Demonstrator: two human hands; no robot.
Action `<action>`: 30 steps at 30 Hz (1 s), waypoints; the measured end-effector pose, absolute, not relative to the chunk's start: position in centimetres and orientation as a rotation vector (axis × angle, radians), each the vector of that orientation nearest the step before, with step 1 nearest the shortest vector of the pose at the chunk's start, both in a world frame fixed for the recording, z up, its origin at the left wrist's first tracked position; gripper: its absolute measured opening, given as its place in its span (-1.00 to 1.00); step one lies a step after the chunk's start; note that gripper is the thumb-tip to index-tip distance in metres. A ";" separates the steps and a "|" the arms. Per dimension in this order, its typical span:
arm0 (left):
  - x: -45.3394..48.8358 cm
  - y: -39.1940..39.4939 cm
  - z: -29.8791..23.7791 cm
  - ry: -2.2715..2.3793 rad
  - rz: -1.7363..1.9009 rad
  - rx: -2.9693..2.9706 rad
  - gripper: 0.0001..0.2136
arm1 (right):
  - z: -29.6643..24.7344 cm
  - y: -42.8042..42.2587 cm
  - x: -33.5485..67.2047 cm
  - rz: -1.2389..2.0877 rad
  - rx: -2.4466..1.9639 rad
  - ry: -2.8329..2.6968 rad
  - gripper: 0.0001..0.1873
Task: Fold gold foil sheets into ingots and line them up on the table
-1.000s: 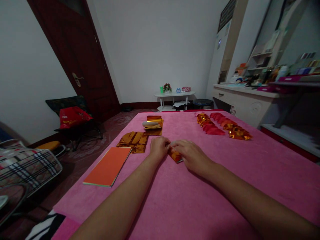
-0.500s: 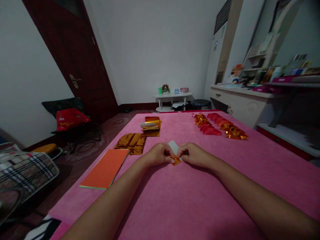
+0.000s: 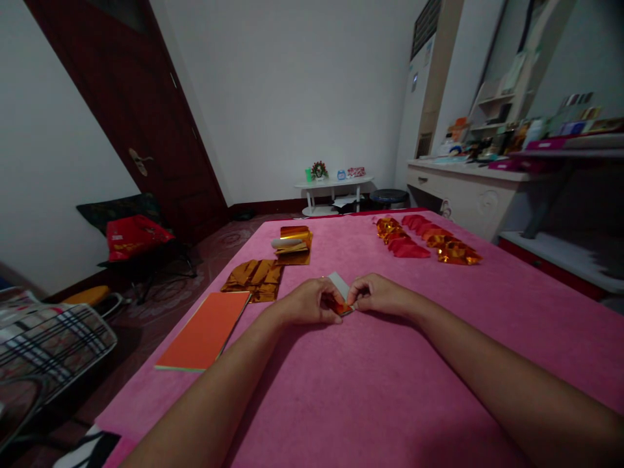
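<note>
Between my hands, over the middle of the pink-covered table, is a small piece of foil paper, pale grey on its far part and shiny orange-gold where it folds over near me. My left hand pinches its left side, thumb towards me. The fingertips of my right hand pinch the right corner of the fold. To the left lie a stack of orange paper and crinkled gold foil sheets. Behind these, a folded gold foil bundle has a grey rounded object on it.
Rows of folded red pieces and gold foil pieces sit at the table's far right. A dresser with bottles stands beyond. On the left are a chair with a red bag and a plaid bag.
The near gold part of the foil paper is now folded up into a straighter edge. My left thumb has shifted slightly, and the camera view has moved a little.
</note>
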State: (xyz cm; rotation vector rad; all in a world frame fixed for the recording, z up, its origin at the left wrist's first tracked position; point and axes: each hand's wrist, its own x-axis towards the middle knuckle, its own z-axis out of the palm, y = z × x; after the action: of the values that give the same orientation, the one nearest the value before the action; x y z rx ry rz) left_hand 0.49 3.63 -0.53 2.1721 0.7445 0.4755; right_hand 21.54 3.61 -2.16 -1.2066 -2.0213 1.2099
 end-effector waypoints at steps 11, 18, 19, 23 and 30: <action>0.1 5.0 -1.8 0.703 0.602 2.196 -0.84 | -2.1 3.4 21.6 1.214 -1.209 -2.011 -0.88; 0.8 5.3 -3.0 0.898 0.634 2.130 -0.87 | -2.3 3.5 21.5 1.173 -1.305 -1.989 -0.89; 0.8 5.3 -3.1 0.926 0.635 2.135 -0.88 | -2.3 3.5 21.5 1.164 -1.317 -1.978 -0.89; 0.8 5.3 -2.8 1.004 0.628 2.173 -0.87 | -2.6 3.6 21.5 1.106 -1.322 -1.966 -0.84; 0.8 5.7 -3.1 0.988 0.646 2.210 -0.88 | -2.4 3.3 21.3 1.155 -1.205 -1.983 -0.79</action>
State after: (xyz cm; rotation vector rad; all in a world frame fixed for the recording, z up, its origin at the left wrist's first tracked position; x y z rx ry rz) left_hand 0.77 5.65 -3.09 2.2099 0.9882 0.6456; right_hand 21.29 3.32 -2.39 -1.2052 -1.9830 1.1549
